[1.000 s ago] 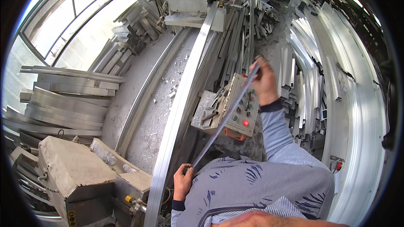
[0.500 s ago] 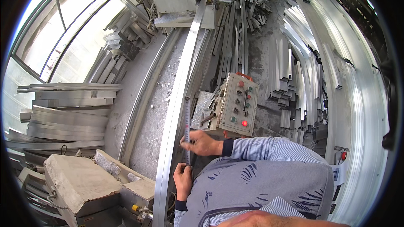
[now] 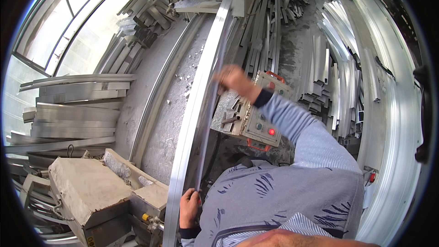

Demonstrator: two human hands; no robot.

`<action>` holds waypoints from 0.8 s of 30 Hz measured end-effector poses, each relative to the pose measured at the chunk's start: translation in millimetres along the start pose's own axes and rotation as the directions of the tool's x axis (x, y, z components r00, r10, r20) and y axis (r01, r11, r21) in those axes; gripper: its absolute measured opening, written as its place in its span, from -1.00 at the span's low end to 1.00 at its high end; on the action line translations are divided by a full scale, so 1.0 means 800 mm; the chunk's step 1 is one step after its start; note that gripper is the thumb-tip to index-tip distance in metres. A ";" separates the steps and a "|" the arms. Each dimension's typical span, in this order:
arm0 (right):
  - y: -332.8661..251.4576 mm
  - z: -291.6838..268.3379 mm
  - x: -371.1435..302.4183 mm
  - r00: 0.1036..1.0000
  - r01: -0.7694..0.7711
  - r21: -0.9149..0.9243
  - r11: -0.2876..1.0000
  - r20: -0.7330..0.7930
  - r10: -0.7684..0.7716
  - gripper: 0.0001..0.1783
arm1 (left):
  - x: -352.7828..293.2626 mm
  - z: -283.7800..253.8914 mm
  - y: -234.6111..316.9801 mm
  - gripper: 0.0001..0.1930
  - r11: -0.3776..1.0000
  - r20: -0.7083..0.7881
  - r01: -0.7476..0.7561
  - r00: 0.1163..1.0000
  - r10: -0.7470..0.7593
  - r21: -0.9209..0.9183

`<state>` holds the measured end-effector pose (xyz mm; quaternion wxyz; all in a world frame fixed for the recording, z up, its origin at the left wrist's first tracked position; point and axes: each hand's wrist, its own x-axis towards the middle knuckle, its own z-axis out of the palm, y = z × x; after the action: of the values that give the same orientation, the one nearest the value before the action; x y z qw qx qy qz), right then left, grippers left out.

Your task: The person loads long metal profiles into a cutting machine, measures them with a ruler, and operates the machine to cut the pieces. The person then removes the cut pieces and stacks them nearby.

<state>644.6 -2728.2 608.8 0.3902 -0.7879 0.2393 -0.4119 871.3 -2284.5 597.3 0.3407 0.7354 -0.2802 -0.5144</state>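
A thin grey metal strip (image 3: 206, 128) lies along the long aluminium profile (image 3: 190, 123) that runs from near me toward the far end. My left hand (image 3: 188, 208) grips the strip's near end beside my body. My right hand (image 3: 233, 79), blurred with motion, is closed on the strip farther up, beside the profile. My right sleeve crosses a grey control box (image 3: 260, 116) with a red lit button.
Stacks of aluminium profiles (image 3: 75, 110) lie at the left. A grey block-shaped machine (image 3: 89, 192) stands at the lower left. Many cut profile offcuts (image 3: 338, 82) pile at the right. Metal chips litter the grey bench surface (image 3: 169, 119).
The strip swung from a slant over the control box to lie along the long profile. My right hand dropped near the left hand, then slid up the strip.
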 end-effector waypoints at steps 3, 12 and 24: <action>0.036 -0.096 0.047 0.876 -0.382 0.469 0.797 -0.092 0.474 -0.65 | -0.010 -0.003 -0.008 -0.78 0.995 0.054 0.097 0.994 -0.096 -0.004; -0.014 0.146 -0.136 0.784 -0.620 0.359 0.697 0.283 0.552 -0.56 | 0.097 0.046 0.064 -0.77 0.996 0.007 0.083 0.996 -0.084 0.035; 0.047 0.103 -0.059 0.780 -0.608 0.465 0.643 0.200 0.593 -0.63 | 0.076 0.045 0.044 -0.77 0.995 -0.168 0.042 0.985 -0.026 0.093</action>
<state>685.7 -2682.8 527.3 0.7000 -0.5385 0.3644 -0.2954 853.8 -2360.0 581.8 0.3185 0.7959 -0.2627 -0.4428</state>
